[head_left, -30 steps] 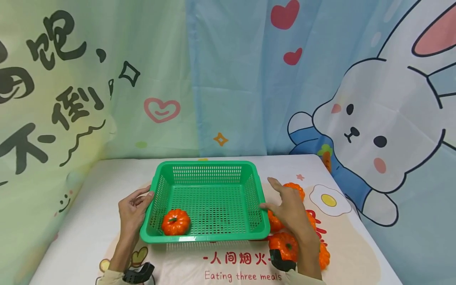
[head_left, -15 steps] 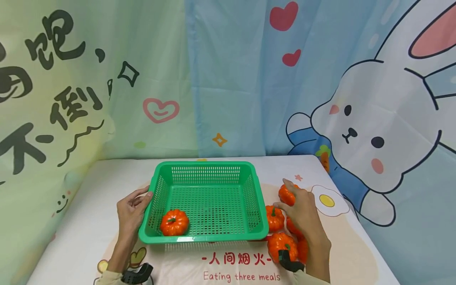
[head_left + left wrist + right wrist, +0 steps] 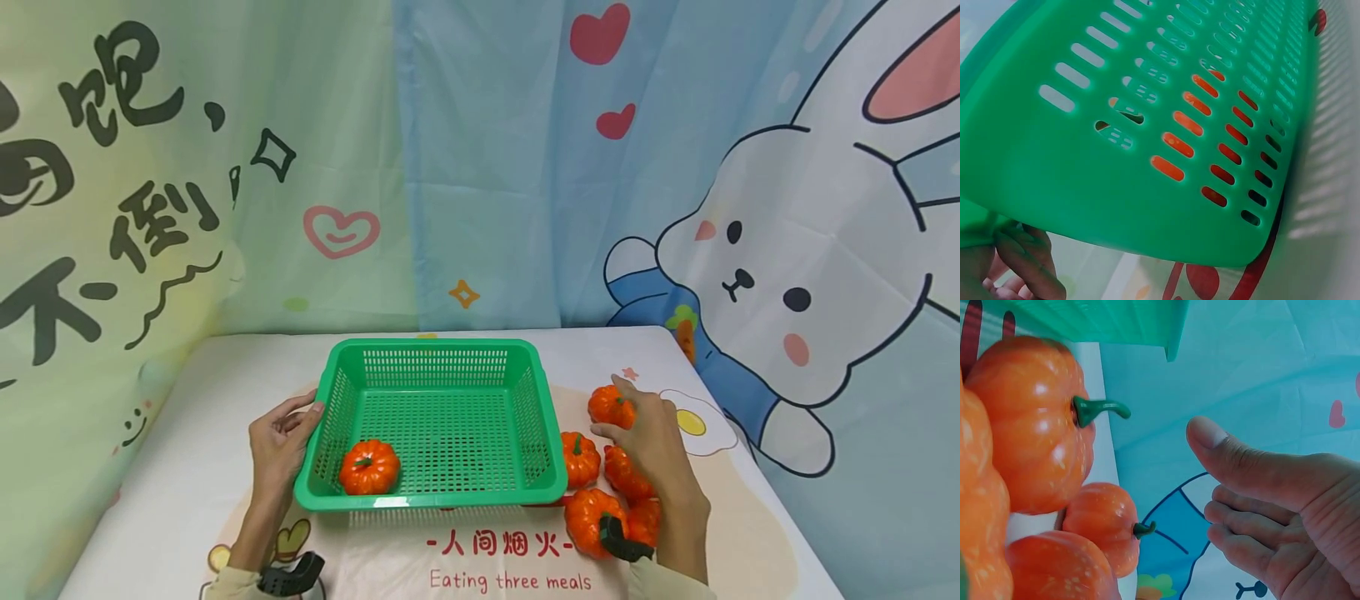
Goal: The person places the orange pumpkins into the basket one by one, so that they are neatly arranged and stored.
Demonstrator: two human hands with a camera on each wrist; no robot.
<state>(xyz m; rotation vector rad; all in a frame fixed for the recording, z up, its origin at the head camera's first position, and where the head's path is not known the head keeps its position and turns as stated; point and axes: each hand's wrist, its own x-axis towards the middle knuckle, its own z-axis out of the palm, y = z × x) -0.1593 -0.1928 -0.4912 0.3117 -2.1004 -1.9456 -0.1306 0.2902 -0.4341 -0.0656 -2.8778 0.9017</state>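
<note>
A green plastic basket (image 3: 442, 502) with slotted walls stands on the table, one small orange pumpkin (image 3: 370, 467) lying in its near left corner. My left hand (image 3: 281, 442) holds the basket's left rim between thumb and fingers; in the left wrist view, curled fingers (image 3: 1029, 262) show under that rim. Over on the right, my right hand (image 3: 652, 433) hovers beside the farthest loose pumpkin (image 3: 609, 406), thumb and fingers apart. The right wrist view shows that hand (image 3: 1272, 519) with nothing in it, a gap between its thumb and the pumpkins.
Several more pumpkins cluster against the basket's right side, among them one next to its wall (image 3: 581, 460) and a larger one (image 3: 591, 521) nearer me. A printed cloth (image 3: 510, 567) covers the table. A curtain with a cartoon rabbit (image 3: 787, 275) hangs behind.
My right hand has moved right, away from the basket's right rim, and now lies beside the far pumpkin, uncovering other pumpkins. My left hand and the basket have stayed put.
</note>
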